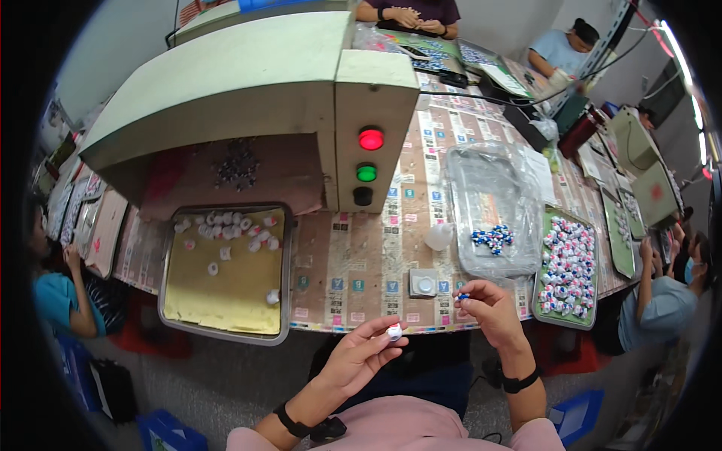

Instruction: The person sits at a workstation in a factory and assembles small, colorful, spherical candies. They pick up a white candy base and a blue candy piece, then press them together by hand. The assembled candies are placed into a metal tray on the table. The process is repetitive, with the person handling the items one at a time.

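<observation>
My left hand (361, 352) is closed in a pinch on a small round white piece with a pink patch (395, 332). To its right and a little higher, my right hand (490, 310) pinches a small blue piece (462, 297) between thumb and fingertips. The two pieces are apart, both near the table's front edge. Just beyond them sits a small pale square block with a round white top (425, 285). A small white bottle (439, 236) stands behind that block. Small blue-and-white parts (494, 239) lie heaped in a plastic-covered grey tray (460, 259).
At the left, a yellow-lined metal tray (218, 304) holds several white round pieces. A green tray (588, 322) at the right is full of white, pink and blue pieces. A cream machine (248, 71) with red and green lights rises behind. Other people work around the table.
</observation>
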A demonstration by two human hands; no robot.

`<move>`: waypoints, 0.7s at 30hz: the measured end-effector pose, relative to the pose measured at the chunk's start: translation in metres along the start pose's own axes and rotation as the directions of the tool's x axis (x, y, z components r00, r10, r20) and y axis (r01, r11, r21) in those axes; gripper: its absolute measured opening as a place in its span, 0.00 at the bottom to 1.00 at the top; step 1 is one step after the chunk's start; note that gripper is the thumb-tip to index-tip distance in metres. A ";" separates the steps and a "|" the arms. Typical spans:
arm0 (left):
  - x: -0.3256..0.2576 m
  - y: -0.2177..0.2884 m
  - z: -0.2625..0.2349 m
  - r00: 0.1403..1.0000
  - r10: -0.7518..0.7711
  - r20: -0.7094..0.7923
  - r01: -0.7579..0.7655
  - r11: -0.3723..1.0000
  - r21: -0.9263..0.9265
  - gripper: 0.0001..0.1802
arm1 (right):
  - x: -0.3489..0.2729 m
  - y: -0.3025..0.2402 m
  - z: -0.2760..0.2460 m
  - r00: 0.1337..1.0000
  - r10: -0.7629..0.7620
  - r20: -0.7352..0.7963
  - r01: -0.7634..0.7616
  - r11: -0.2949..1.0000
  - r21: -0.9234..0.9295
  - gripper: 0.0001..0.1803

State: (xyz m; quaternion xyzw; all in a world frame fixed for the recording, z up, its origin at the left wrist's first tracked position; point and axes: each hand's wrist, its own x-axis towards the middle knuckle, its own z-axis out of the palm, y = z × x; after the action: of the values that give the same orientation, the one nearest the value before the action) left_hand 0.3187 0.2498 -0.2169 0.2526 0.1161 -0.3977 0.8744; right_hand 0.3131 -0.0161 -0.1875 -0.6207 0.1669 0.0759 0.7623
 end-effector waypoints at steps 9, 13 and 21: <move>0.000 -0.001 -0.006 1.000 -0.001 0.019 0.002 0.999 -0.046 0.21 | 0.005 -0.005 0.025 1.000 -0.007 -0.004 0.006 0.984 -0.178 0.11; -0.001 0.000 -0.005 0.999 0.023 0.028 -0.023 1.000 -0.004 0.21 | 0.009 -0.006 0.027 0.999 -0.048 -0.012 0.044 0.973 -0.225 0.12; -0.008 0.005 -0.002 1.000 0.003 0.011 -0.003 1.000 -0.001 0.21 | 0.017 -0.001 0.029 0.996 -0.079 -0.039 0.065 0.960 -0.273 0.11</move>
State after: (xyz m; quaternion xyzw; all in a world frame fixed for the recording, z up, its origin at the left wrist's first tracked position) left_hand 0.3174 0.2584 -0.2136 0.2503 0.1113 -0.3977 0.8756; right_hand 0.3335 0.0106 -0.1875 -0.7265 0.1512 0.0547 0.6681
